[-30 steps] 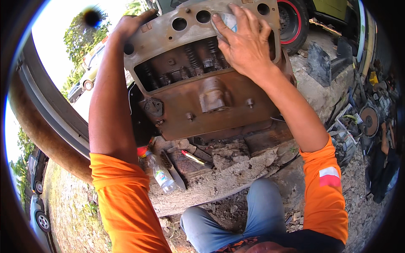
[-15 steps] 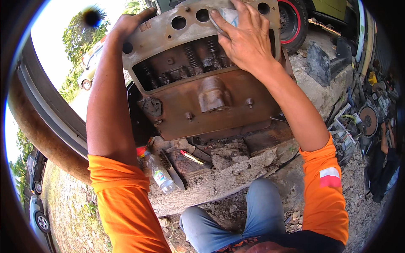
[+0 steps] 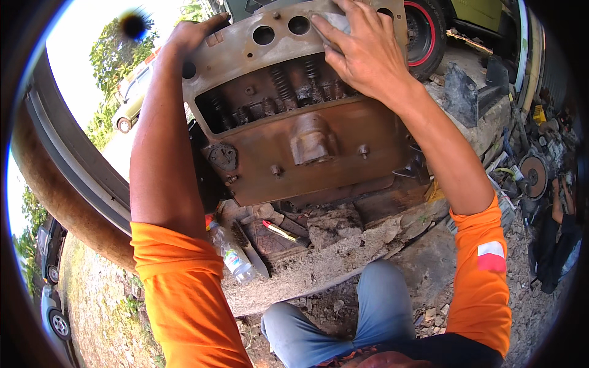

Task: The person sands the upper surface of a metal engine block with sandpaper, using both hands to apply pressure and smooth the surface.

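Observation:
A brown, worn engine block [image 3: 257, 178] stands on a ledge in front of me. Its flat grey top face has round holes, and coil springs show in the open side below. My left hand [image 3: 195, 37] grips the block's far left corner, fingers over the edge. My right hand [image 3: 371, 58] is pressed on the top face, right of the middle holes. Under its fingers is a pale, whitish pad [image 3: 337, 26], mostly covered, so its exact kind is unclear.
On the ledge lie a clear plastic bottle [image 3: 238, 265], a brush [image 3: 250, 248] and a red-and-yellow cutter-like tool [image 3: 279, 230]. A black bracket [image 3: 414, 168] sits by the block's right end. Metal parts pile up at right; a wheel with a red ring [image 3: 423, 37] stands behind.
My right hand has slid a little to the right with the pad, now partly covering the rightmost hole. My left hand keeps its hold on the corner. The view has shifted slightly.

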Motion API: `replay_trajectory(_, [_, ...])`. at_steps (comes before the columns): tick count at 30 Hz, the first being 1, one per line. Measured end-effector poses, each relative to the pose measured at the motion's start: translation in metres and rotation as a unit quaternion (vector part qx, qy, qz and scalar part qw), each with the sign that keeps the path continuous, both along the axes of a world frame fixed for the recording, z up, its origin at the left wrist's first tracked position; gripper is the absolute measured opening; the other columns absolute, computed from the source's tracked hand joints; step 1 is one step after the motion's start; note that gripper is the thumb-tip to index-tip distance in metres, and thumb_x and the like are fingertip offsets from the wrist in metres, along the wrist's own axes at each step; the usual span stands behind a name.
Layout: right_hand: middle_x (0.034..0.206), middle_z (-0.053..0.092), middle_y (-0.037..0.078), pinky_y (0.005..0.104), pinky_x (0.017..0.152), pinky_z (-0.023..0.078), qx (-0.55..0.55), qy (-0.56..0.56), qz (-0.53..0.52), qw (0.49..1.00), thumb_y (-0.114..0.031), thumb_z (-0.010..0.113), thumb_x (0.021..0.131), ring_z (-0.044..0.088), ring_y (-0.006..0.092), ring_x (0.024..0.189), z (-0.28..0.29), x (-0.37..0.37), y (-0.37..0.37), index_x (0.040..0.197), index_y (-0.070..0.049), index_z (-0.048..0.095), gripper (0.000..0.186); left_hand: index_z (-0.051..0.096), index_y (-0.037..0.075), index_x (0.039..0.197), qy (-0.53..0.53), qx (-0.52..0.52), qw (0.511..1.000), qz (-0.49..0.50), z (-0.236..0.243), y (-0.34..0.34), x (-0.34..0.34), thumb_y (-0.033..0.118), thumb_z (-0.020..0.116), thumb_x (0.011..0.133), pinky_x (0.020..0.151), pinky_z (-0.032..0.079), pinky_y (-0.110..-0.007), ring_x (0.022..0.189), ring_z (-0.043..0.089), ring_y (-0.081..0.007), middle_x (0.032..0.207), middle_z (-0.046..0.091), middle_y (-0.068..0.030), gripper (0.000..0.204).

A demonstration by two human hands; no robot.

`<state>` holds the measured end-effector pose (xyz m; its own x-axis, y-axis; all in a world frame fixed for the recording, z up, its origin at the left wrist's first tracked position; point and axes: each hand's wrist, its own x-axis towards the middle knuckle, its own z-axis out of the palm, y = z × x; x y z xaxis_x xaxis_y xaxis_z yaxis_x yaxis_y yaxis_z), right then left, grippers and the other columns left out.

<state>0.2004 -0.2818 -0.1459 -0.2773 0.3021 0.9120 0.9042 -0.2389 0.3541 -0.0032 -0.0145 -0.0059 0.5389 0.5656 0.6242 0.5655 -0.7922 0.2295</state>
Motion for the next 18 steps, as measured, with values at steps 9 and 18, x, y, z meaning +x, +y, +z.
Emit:
replay_trajectory(9, [0.127, 0.058, 0.016, 0.0481, 0.094, 0.045, 0.069, -0.012, 0.01, 0.997, -0.014, 0.076, 0.079, 0.057, 0.036, 0.115, -0.015, 0.021, 0.005, 0.143, -0.021, 0.061, 0.066, 0.08, 0.009, 0.112, 0.037, -0.012, 0.999, 0.011, 0.005, -0.002, 0.001, 0.076, 0.061, 0.085, 0.098, 0.051, -0.04, 0.104, 0.072, -0.0309, 0.109, 0.076, -0.0192, 0.075])
replay_trajectory(18, [0.113, 0.057, 0.016, 0.0465, 0.088, 0.05, 0.047, -0.022, 0.044, 0.998, -0.017, 0.082, 0.075, 0.06, 0.034, 0.103, -0.02, 0.019, 0.015, 0.133, -0.011, 0.067, 0.06, 0.08, 0.003, 0.109, 0.016, 0.001, 1.0, 0.013, 0.004, 0.006, 0.002, 0.075, 0.064, 0.084, 0.09, 0.054, -0.041, 0.091, 0.074, -0.0289, 0.099, 0.077, -0.0195, 0.077])
